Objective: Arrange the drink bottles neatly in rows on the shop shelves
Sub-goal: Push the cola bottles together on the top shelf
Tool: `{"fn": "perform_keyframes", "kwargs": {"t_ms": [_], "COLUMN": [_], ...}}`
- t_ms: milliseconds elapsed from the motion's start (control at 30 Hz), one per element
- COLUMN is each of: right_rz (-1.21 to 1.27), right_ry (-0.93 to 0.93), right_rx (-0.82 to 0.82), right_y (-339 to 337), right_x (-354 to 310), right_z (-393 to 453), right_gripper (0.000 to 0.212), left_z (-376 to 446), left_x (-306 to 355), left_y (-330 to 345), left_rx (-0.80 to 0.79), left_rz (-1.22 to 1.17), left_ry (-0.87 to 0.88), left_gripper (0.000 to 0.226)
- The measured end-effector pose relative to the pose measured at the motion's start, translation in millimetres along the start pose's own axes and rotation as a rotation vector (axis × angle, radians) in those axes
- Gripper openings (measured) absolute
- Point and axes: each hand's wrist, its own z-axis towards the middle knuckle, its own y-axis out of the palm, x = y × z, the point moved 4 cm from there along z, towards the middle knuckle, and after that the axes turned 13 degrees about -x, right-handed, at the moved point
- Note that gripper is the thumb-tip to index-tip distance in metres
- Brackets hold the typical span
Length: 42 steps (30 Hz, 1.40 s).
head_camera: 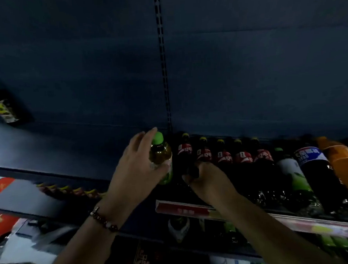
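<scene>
Holding a green-capped tea bottle (161, 157) upright, the left hand (137, 166) wraps its body at the shelf's (255, 210) left end, just beside the cola row (223, 155); the right hand (204, 179) grips the leftmost cola.

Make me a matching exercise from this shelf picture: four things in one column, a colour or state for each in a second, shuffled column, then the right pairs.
Things:
1. green tea bottle
2. cola bottles
3. orange soda bottle
4. beaded bracelet

States:
A. stands at the right end of the row
B. worn on the left wrist
C. held by the left hand
D. red labels, side by side in a row

Pairs: 1-C, 2-D, 3-A, 4-B
</scene>
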Motion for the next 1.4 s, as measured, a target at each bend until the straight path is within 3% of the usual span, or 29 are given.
{"fn": "perform_keyframes", "kwargs": {"t_ms": [133, 233, 333, 433, 567, 667, 867, 1067, 1200, 1300, 1400], "right_rz": [-0.040, 0.003, -0.283, -0.403, -0.368, -0.364, -0.411, -0.408, -0.240, 0.068, 0.542], "right_ry": [0.121, 0.167, 0.238, 0.272, 0.336, 0.375, 0.361, 0.328, 0.293, 0.330, 0.354], "right_rx": [-0.001, 0.035, 0.034, 0.010, -0.056, -0.195, -0.129, -0.097, -0.089, -0.179, -0.195], "right_y": [19, 32, 38, 45, 44, 46, 47, 44, 39, 29, 17], "right_x": [-8, -7, -12, -19, -21, -20, -28, -29, -25, -25, -21], "right_z": [26, 42, 45, 46, 49, 58, 60, 61, 63, 62, 50], "right_gripper": [0.038, 0.037, 0.051, 0.062, 0.069, 0.069, 0.047, 0.041, 0.041, 0.051, 0.045], "left_z": [17, 23, 23, 25, 28, 29, 32, 34, 34, 34, 33], "left_x": [-12, -17, -23, -31, -35, -36, -40, -40, -40, -39, -39], "left_y": [8, 13, 13, 13, 12, 14, 15, 15, 16, 15, 14], "left_rx": [-0.109, -0.093, -0.053, -0.063, -0.075, -0.079, -0.070, -0.079, -0.088, -0.087, -0.091], "left_rz": [-0.041, 0.010, 0.050, 0.044, 0.058, 0.067, 0.056, 0.055, 0.046, 0.043, 0.025], "left_ry": [0.134, 0.180, 0.250, 0.273, 0.284, 0.290, 0.298, 0.291, 0.299, 0.297, 0.296], "left_gripper": [0.078, 0.079, 0.078, 0.077, 0.076, 0.075, 0.078, 0.078, 0.076, 0.076, 0.076]}}
